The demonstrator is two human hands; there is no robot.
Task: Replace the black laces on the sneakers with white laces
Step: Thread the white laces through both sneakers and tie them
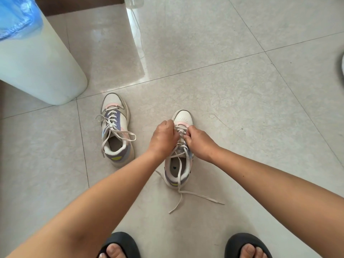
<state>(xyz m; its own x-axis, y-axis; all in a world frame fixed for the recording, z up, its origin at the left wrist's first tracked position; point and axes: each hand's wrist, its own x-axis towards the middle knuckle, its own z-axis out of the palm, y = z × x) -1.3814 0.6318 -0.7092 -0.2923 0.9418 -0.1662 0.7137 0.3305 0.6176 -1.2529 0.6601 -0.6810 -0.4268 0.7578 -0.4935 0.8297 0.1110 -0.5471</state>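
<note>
Both hands, left hand (pixel 163 135) and right hand (pixel 198 141), pinch the white lace (pixel 179 131) on the near sneaker (pixel 181 146), fingers clamped to tighten it, while the other sneaker (pixel 115 127) waits beside.

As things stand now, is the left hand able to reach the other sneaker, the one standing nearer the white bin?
Probably yes. The left hand pinches laces on the right sneaker, and the other sneaker stands on that hand's own side, with only bare floor between. It must first release the lace.
</note>
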